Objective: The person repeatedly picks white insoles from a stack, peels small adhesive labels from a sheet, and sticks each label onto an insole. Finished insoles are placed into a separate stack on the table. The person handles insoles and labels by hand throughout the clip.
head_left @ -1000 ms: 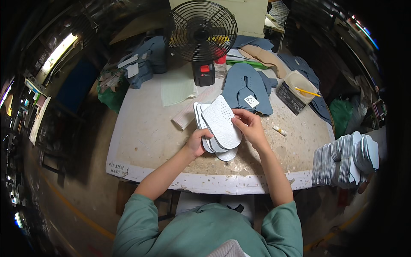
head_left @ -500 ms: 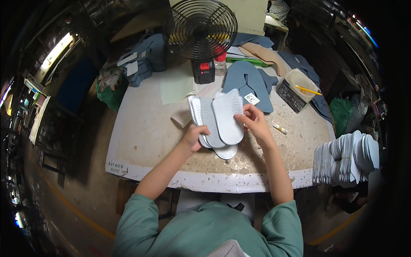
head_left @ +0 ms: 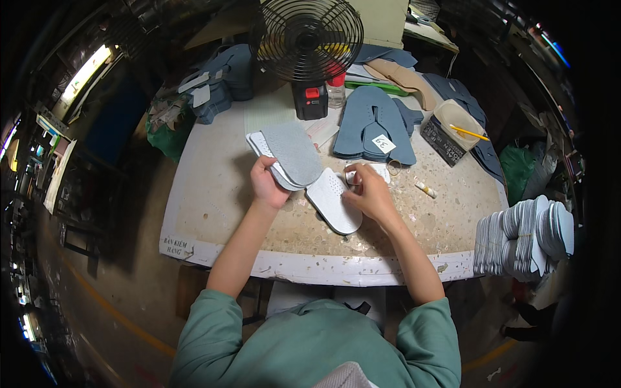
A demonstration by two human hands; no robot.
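My left hand [head_left: 268, 184] is closed around a small stack of grey-white insoles [head_left: 291, 155], tilted above the table with a smooth grey face on top. A single white insole [head_left: 334, 202] with rows of small holes lies below and to the right of the stack. Over its right side is my right hand [head_left: 370, 194], thumb and fingers bent but apart, with nothing visible between them. Whether the fingertips touch this insole I cannot tell. Behind that hand lies a white piece [head_left: 376, 172], partly hidden, with a thin rubber band [head_left: 394, 167] beside it.
Blue-grey cut shoe pieces [head_left: 381, 116] are stacked beyond my hands, near a black fan [head_left: 307, 42]. At right are a box with a pale tub [head_left: 446, 139] and a small tube [head_left: 425, 189]. Bundled insoles [head_left: 521, 239] stand at the table's right edge.
The fanned insoles are now gathered in my left hand, turned and moved left. My right hand has let go of the insole it held and moved down over the one on the table.
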